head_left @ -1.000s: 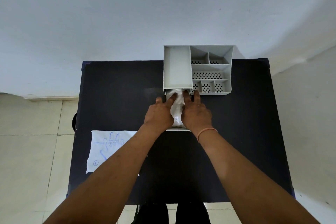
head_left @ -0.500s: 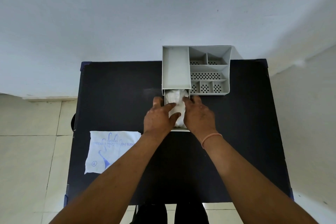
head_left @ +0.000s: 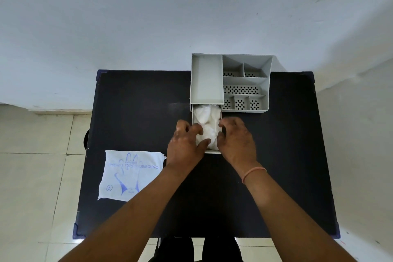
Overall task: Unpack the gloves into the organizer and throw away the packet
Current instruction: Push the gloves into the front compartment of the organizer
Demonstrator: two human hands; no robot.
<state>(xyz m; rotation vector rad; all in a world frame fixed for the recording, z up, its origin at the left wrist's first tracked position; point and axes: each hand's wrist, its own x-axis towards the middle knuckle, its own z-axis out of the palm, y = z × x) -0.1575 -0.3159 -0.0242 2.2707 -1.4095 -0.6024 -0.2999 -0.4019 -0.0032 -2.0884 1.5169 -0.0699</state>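
A grey organizer stands at the table's far edge with its small drawer pulled out toward me. Crumpled white gloves fill the drawer. My left hand is at the drawer's left side, its curled fingers and thumb closed on the gloves. My right hand is at the drawer's right side, fingertips curled over the wall onto the gloves. The flat white glove packet with blue print lies on the table to the left, apart from both hands.
The black table stands against a white wall. The organizer's right half has several perforated compartments. Tiled floor shows to the left, past the table edge near the packet.
Both hands have drawn back toward me along the drawer, baring more of the gloves at its far end. Fingers went from stretched flat to curled.
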